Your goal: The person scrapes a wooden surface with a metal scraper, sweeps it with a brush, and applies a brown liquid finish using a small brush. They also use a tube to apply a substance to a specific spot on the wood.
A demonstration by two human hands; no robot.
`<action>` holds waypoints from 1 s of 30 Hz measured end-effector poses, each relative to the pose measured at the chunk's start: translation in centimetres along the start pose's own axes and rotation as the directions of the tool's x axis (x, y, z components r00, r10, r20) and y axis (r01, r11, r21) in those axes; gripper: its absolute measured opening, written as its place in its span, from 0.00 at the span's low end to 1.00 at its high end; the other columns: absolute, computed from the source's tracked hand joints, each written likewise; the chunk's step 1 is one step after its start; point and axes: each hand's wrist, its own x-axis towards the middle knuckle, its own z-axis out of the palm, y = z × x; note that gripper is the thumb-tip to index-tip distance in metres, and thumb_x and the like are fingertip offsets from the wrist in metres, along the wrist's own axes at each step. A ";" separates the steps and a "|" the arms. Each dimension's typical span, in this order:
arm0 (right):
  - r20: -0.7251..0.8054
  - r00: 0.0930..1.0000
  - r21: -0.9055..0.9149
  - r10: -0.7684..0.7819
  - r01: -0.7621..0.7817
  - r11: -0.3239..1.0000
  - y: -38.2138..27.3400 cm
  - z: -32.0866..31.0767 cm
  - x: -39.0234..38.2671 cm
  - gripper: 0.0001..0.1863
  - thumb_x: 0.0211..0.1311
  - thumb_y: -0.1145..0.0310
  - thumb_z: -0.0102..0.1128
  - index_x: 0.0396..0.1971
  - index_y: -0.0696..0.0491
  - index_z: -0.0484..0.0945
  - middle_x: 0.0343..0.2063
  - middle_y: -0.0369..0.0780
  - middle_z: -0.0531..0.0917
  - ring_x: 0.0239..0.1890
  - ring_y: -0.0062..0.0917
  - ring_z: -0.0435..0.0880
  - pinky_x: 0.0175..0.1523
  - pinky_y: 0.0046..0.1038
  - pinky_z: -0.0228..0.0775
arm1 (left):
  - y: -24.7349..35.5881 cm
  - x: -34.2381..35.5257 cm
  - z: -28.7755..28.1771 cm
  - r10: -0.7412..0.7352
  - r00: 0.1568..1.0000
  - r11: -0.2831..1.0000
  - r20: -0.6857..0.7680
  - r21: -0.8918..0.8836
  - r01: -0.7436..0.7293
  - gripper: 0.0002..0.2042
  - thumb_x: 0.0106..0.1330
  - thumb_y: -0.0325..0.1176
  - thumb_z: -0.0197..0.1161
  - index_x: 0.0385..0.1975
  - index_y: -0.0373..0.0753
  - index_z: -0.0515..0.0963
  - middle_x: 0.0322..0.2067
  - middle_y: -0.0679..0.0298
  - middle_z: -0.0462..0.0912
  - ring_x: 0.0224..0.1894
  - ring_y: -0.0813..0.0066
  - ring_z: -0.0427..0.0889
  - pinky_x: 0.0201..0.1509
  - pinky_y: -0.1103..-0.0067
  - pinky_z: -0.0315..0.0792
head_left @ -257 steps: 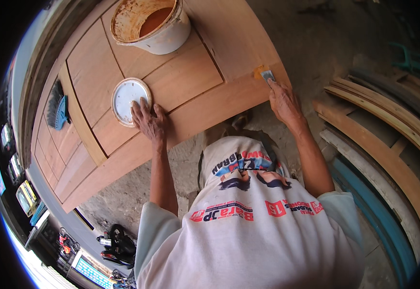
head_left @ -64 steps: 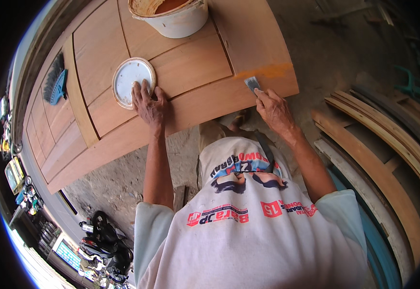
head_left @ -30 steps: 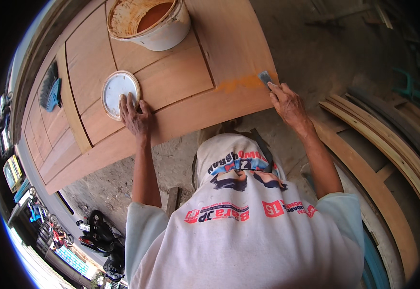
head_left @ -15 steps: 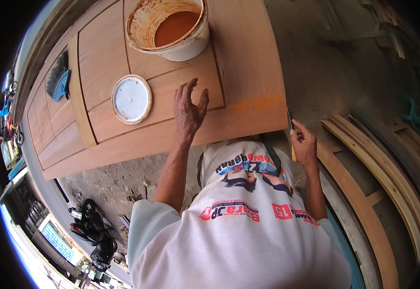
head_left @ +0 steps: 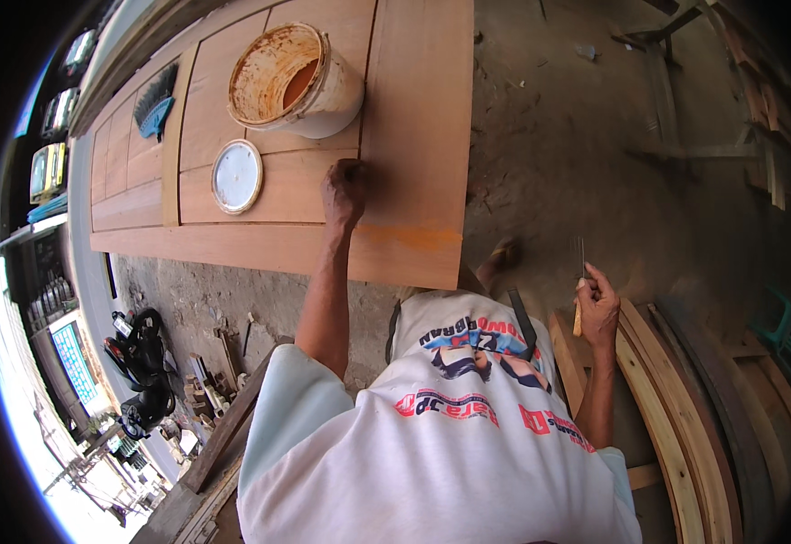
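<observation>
My left hand (head_left: 345, 190) is closed with its fingers curled in, at the wooden door (head_left: 413, 136) just below the bucket; nothing shows in it. That white bucket (head_left: 336, 104) is stained inside and holds orange-brown paste. Its round whitish lid (head_left: 237, 177) lies flat to the left. Off the door's right end, over the floor, my right hand (head_left: 599, 308) grips a putty knife (head_left: 578, 317) by its yellowish handle, the thin metal blade pointing away from me. An orange smear (head_left: 413, 238) marks the door's near right corner.
A blue brush head (head_left: 153, 113) with dark bristles lies on the door beyond a raised wooden strip (head_left: 176, 136). Long boards (head_left: 676, 408) are stacked at my lower right, near a green plastic chair (head_left: 787, 331). A motorbike (head_left: 141, 372) stands at the left.
My left hand has gone from open fingers to a closed fist. The right hand with the putty knife has moved away from the door's edge. My view has turned rightward.
</observation>
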 end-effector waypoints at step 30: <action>0.310 0.946 0.218 -0.091 0.023 0.976 -12.1 -1.5 29.8 0.20 0.78 0.69 0.57 0.65 0.56 0.80 0.33 0.35 0.84 0.29 0.14 0.81 0.34 0.19 0.74 | 11.7 10.0 -1.3 -0.538 0.546 0.707 -0.642 -0.696 -0.121 0.33 0.84 0.53 0.42 0.74 0.30 0.60 0.67 0.48 0.71 0.66 0.57 0.74 0.73 0.63 0.65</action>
